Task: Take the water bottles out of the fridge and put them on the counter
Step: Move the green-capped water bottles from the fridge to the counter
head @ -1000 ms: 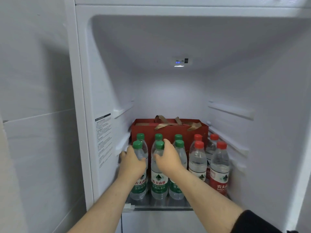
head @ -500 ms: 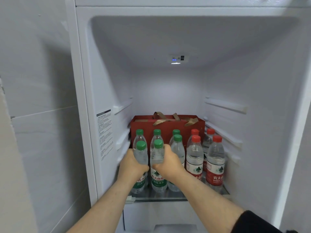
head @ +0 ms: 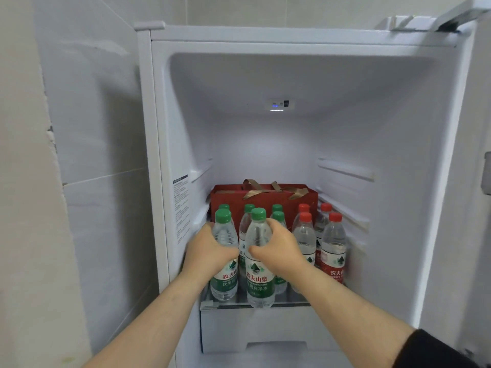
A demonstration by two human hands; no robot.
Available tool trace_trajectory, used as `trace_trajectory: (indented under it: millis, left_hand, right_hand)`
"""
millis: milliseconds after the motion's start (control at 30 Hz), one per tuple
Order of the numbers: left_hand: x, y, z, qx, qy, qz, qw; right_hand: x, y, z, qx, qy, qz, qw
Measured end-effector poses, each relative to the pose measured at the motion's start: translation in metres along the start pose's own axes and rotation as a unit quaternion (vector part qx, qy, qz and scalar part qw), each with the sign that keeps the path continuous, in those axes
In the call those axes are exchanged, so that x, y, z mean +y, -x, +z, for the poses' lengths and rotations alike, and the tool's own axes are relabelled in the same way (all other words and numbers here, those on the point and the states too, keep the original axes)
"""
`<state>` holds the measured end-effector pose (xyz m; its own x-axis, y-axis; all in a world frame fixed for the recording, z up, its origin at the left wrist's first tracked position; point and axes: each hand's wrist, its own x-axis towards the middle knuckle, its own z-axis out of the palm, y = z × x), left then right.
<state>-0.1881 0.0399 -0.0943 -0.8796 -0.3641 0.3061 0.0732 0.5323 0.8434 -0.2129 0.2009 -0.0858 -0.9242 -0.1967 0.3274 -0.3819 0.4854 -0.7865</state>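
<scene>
bottle (head: 259, 261) — base past shelf edge (head: 255, 304)

Cool fridge lamp (head: 276, 110) glows; edges bow outward.

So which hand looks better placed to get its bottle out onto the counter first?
Right, probably. The right hand grips a green-capped bottle whose base already overhangs the shelf edge. The left hand holds its bottle further in, by the fridge wall.

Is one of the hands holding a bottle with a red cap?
No, the left hand and the right hand each grip a green-capped bottle; the red-capped bottles stand untouched.
</scene>
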Motion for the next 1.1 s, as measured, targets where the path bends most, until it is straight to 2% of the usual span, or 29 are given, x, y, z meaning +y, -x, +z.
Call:
trace_trajectory:
  millis: [167,333,567,867,1100]
  left_hand:
    - [0.014,0.021,-0.018,-0.051,-0.035,0.021,0.998]
    - [0.021,0.046,-0.025,-0.117,-0.013,0.068,0.991]
    - [0.048,0.094,-0.025,-0.167,0.016,0.112,0.979]
    - [0.093,0.196,-0.03,-0.21,0.024,0.134,0.968]
    - [0.144,0.313,-0.028,-0.249,0.051,0.142,0.957]
  right_hand:
    - [-0.014,0.027,-0.02,0.036,-0.033,0.035,0.998]
    - [-0.02,0.074,-0.042,0.059,-0.042,0.058,0.996]
    - [-0.028,0.147,-0.087,0.08,-0.031,0.082,0.993]
    - [-0.046,0.265,-0.144,0.108,0.003,0.091,0.99]
    - [-0.062,0.392,-0.199,0.122,0.007,0.085,0.989]
